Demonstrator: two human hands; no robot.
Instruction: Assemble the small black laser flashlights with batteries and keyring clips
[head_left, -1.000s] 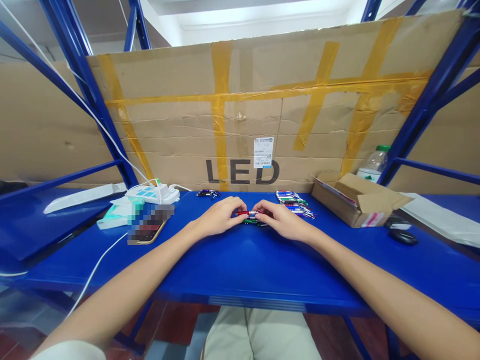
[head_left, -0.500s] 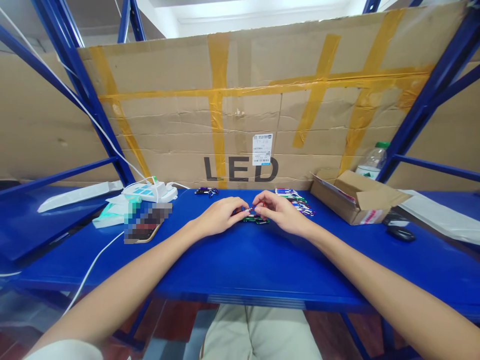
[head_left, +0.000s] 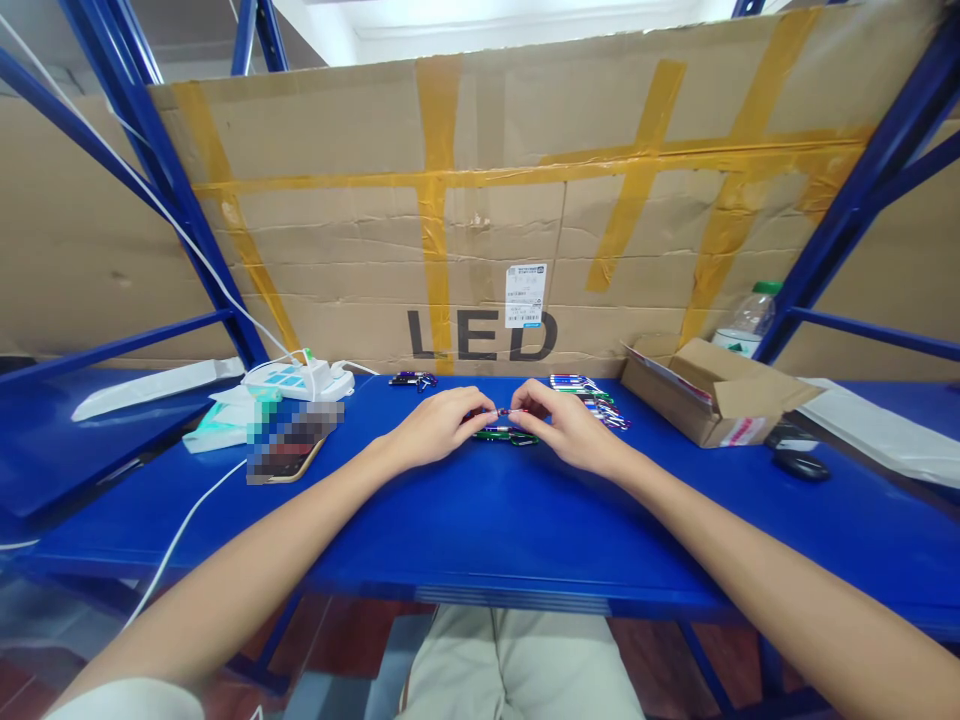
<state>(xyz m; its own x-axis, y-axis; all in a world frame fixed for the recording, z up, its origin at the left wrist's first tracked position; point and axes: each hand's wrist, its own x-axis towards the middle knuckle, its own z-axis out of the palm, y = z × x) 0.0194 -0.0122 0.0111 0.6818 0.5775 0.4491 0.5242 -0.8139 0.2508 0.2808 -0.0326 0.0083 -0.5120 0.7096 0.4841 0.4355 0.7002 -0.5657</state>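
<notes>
Between the fingertips of both hands is a thin red carabiner pen [head_left: 504, 412], mostly covered by the fingers. My left hand [head_left: 437, 425] pinches its left end, and my right hand [head_left: 564, 422] pinches the right end. Just below the fingers lie green carabiner pens [head_left: 508, 436] on the blue table. Behind my right hand is a row of coloured carabiner pens [head_left: 576, 383], with more blue and red ones [head_left: 609, 414] showing beside its fingers. A small group of dark purple and black pens [head_left: 413, 380] lies farther back on the left.
An open cardboard box [head_left: 709, 392], a plastic bottle [head_left: 748, 318] and a black mouse [head_left: 801, 465] stand to the right. Leftward are a phone [head_left: 296, 458], a white power strip [head_left: 300, 378] with cables, and a tissue pack [head_left: 225, 425]. A taped cardboard sheet [head_left: 345, 260] closes the back.
The fingers of both hands have shifted slightly and the red pen now lies level between them. The red loop seen at my right fingers is now hidden. More of the green pens shows below.
</notes>
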